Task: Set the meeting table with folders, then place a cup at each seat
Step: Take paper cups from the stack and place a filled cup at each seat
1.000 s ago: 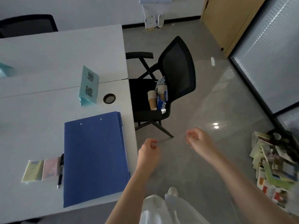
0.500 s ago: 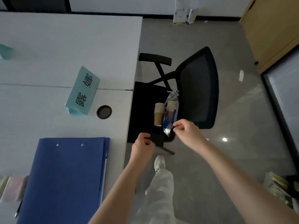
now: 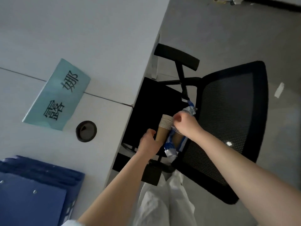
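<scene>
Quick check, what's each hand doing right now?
Left hand: grips the base of the paper cup stack.
Right hand: fingers curled at the stack's rim, apparently pinching the top cup.

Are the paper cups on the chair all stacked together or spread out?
Stacked. The paper cups show many nested rims, standing on the chair seat.

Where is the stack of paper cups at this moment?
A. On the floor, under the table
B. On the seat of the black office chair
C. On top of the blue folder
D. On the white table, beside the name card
B: the stack of paper cups stands on the seat of the black office chair, with the left hand and right hand at it.
</scene>
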A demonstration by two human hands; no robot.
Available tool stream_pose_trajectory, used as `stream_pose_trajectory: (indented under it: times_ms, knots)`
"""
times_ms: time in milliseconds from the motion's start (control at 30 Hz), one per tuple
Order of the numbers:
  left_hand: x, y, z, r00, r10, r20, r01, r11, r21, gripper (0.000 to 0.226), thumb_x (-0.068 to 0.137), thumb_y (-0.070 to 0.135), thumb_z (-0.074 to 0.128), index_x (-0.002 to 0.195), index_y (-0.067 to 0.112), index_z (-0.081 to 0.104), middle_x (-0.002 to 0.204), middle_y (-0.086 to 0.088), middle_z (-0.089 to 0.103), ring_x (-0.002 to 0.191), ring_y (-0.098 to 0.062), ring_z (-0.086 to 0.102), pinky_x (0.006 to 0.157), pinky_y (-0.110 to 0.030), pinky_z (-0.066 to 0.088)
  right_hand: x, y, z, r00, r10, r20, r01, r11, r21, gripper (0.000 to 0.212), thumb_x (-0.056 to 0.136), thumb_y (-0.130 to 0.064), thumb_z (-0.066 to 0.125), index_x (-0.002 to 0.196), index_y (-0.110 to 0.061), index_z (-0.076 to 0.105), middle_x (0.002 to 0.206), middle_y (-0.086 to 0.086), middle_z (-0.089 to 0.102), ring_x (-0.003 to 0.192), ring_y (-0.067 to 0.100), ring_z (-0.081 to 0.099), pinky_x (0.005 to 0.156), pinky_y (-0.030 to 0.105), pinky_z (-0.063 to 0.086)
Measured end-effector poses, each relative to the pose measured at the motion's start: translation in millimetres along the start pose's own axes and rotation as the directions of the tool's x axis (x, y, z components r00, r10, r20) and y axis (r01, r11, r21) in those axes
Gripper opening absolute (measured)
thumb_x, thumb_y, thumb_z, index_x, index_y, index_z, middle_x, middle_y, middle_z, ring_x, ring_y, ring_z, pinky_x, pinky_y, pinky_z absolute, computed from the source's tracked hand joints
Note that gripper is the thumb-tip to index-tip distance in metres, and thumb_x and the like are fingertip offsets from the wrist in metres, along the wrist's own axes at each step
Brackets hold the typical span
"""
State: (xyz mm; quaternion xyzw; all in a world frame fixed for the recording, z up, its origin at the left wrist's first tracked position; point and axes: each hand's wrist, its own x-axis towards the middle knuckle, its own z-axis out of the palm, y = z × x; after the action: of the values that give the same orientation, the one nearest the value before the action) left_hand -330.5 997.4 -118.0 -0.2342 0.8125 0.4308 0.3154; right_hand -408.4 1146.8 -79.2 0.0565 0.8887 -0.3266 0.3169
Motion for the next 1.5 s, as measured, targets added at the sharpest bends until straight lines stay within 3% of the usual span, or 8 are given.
stream_pose_trajectory:
  times_ms: [300,533,633,733,967,1133,1300,1500]
  knots:
    - [100.1,-26.5,66.8,0.989,-0.148,-0.028,0.148,0.989,0.002,0.073,0.085,0.019,0.068,0.146,0.014,0.030,0.144,-0.013,0.039,0.126,-0.033,0.045,0.099,-0.041,0.046,113.2,24.8,22.9,0.989,-0.044,0.144,0.054,0.996,-0.066,0.040,0.096,-0.011,0.047,0.135,-0.003,0.046,0.127,0.017,0.057,0.117,0.029,0.053,0.088,0.023,0.038]
    - [140.7,-54.1,97.7,0.989,-0.147,-0.007,0.146,0.970,0.192,0.077,0.086,0.012,0.066,0.149,0.017,0.022,0.145,-0.013,0.035,0.129,-0.037,0.042,0.103,-0.045,0.041,156.7,38.9,58.2,0.960,0.004,0.279,0.044,0.985,-0.168,0.035,0.096,-0.009,0.047,0.127,0.006,0.045,0.116,0.025,0.057,0.106,0.036,0.056,0.081,0.039,0.046]
    - [149.2,-53.6,108.2,0.992,-0.127,-0.024,0.129,0.970,0.205,0.075,0.086,0.023,0.068,0.146,0.019,0.025,0.140,-0.012,0.037,0.128,-0.036,0.042,0.101,-0.044,0.041,168.2,47.2,66.7,0.960,0.044,0.275,0.037,0.958,-0.285,0.010,0.095,-0.007,0.045,0.099,-0.001,0.052,0.081,0.010,0.050,0.078,0.025,0.052,0.061,0.028,0.038]
    - [156.3,-57.5,115.8,0.991,-0.130,-0.037,0.135,0.970,0.204,0.080,0.085,0.024,0.069,0.148,0.020,0.020,0.140,-0.011,0.039,0.129,-0.035,0.042,0.102,-0.045,0.041,172.9,56.2,74.7,0.957,0.083,0.279,0.020,0.938,-0.347,0.028,0.093,-0.003,0.043,0.067,-0.013,0.038,0.069,0.003,0.040,0.061,0.013,0.040,0.048,0.022,0.030]
    - [135.3,-55.8,106.7,0.991,-0.135,-0.001,0.134,0.989,0.059,0.086,0.081,0.017,0.072,0.148,0.019,0.018,0.138,-0.014,0.036,0.122,-0.036,0.048,0.096,-0.042,0.046,155.4,54.3,60.4,0.970,-0.016,0.241,0.080,0.963,-0.258,0.027,0.094,-0.002,0.046,0.115,0.004,0.062,0.116,0.024,0.062,0.106,0.034,0.058,0.092,0.036,0.047]
    - [86.8,-28.4,67.4,0.999,-0.030,-0.025,0.030,0.999,-0.035,0.095,0.073,0.021,0.078,0.147,0.022,0.018,0.131,-0.012,0.031,0.108,-0.031,0.052,0.087,-0.038,0.051,116.6,31.3,24.6,0.977,-0.112,0.181,0.144,0.975,-0.170,0.023,0.093,-0.007,0.052,0.109,-0.005,0.067,0.110,0.014,0.067,0.106,0.028,0.060,0.093,0.036,0.048]
    - [14.2,10.5,29.5,0.999,0.026,-0.046,-0.023,0.997,0.071,0.120,0.069,0.030,0.077,0.145,0.050,-0.015,0.132,-0.007,0.042,0.121,-0.031,0.040,0.099,-0.053,0.043,63.3,-14.2,-24.8,0.951,-0.182,0.248,0.231,0.955,-0.185,0.022,0.088,-0.013,0.062,0.109,-0.012,0.070,0.105,0.006,0.069,0.091,0.016,0.061,0.076,0.024,0.048]
    - [-87.2,47.5,3.5,0.962,0.138,-0.236,-0.152,0.987,-0.042,0.110,0.062,0.047,0.081,0.143,0.051,0.008,0.126,0.006,0.050,0.112,-0.016,0.054,0.087,-0.034,0.050,-37.6,-45.7,-81.5,0.879,-0.328,0.347,0.348,0.938,0.004,0.026,0.081,-0.015,0.072,0.107,-0.013,0.072,0.100,0.000,0.072,0.097,0.010,0.066,0.095,0.034,0.052]
